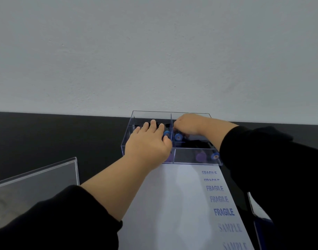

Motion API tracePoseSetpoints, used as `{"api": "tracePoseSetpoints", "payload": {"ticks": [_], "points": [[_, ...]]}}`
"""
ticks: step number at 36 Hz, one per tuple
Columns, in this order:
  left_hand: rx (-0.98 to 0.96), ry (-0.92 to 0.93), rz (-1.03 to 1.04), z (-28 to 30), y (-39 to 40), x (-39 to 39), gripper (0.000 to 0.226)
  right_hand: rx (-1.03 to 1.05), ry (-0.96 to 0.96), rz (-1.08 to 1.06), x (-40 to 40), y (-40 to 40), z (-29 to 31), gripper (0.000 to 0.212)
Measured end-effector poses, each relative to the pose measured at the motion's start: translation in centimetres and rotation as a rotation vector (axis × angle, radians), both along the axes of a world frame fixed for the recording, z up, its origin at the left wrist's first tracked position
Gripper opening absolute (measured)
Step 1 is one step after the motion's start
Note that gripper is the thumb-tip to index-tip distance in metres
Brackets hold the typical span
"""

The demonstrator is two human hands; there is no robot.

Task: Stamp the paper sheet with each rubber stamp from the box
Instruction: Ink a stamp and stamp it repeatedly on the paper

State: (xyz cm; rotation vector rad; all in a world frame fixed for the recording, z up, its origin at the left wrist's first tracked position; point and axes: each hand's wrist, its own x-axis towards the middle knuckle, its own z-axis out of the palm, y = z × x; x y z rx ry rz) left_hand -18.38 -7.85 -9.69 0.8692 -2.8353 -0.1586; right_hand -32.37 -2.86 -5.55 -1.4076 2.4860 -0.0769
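A clear plastic box (190, 114) with dividers stands at the back of the black table, against the wall. Several rubber stamps lie in it: blue-capped ones (215, 156) and a purple one (200, 156) in the front right compartment. My left hand (149, 143) lies flat over the box's left side, fingers spread. My right hand (189, 124) reaches into the back right compartment, its fingers curled down around a blue-capped stamp (178, 136). In front of the box lies the white paper sheet (172, 204), with blue FRAGILE prints (223, 212) and fainter SAMPLE prints (230, 227) along its right side.
A clear plastic lid (37, 177) lies at the left, beside my left forearm. Another clear plastic piece (253, 204) shows at the right edge of the paper, partly hidden by my right sleeve. A white wall rises just behind the box.
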Motion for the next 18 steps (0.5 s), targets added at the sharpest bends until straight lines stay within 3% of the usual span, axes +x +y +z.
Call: {"api": "tracePoseSetpoints", "payload": {"ticks": [3,5,9,18], "points": [[-0.003,-0.009,0.000,-0.1,0.0,0.0,0.053,-0.063,-0.047,-0.056,0.2,0.0,0.2,0.022],[0.002,-0.020,-0.004,-0.1,-0.1,0.0,0.054,-0.136,-0.097,-0.086,0.0,0.1,0.2,0.032],[0.008,-0.042,-0.003,0.0,0.0,0.0,0.054,-0.319,-0.185,-0.169,-1.1,0.3,0.6,0.031],[0.111,-0.101,-0.005,0.8,-0.3,0.1,0.056,-0.517,-0.200,-0.129,-1.1,3.2,3.0,0.014]]}}
